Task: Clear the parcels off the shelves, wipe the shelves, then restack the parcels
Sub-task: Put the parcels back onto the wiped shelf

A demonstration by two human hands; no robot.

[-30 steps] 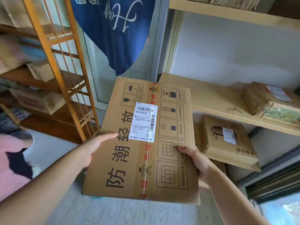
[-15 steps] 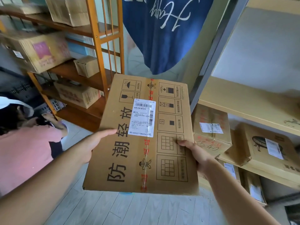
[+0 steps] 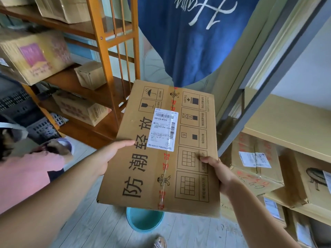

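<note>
Both hands are clamping one flat parcel by its side edges: left hand with thumb lying over the top face, right hand with thumb pressing the printed panel. Head view: the parcel is hanging in mid-air above a teal bucket, between the wooden rack and the pale shelf. Since a second ago the view is swinging left, away from that shelf; judgement: clearing is proceeding, a set-down spot being sought.
</note>
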